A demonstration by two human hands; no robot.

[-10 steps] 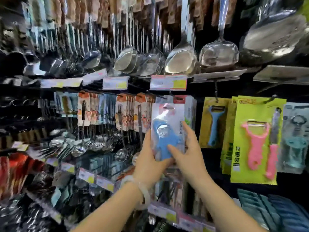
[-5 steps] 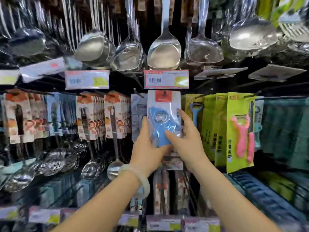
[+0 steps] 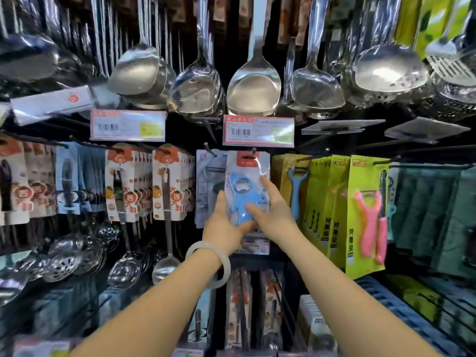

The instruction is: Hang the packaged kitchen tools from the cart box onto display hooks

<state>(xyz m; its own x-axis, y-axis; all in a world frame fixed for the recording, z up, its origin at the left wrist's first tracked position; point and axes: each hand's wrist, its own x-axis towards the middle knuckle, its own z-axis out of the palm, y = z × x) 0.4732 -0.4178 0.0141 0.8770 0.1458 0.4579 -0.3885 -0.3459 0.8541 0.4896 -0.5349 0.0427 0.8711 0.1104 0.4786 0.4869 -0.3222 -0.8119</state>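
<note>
Gripping one blue bottle-opener pack (image 3: 247,194) at its hook (image 3: 254,151), left hand (image 3: 224,228), right hand (image 3: 273,215), two hands' fingers curled round it

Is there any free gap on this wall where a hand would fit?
Barely. A dark slot sits between the blue bottle-opener pack, held by the left hand and right hand, and the yellow peeler packs. Another lies beneath the orange-topped packs. The ladles above hang crowded.

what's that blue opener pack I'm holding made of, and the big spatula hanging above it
Blue opener pack: seemingly a clear glossy plastic blister over a printed card; glare streaks cross it. The opener looks like matte blue plastic with a shiny metal ring.
Big spatula: probably polished stainless steel, with mirror-like reflections.
</note>
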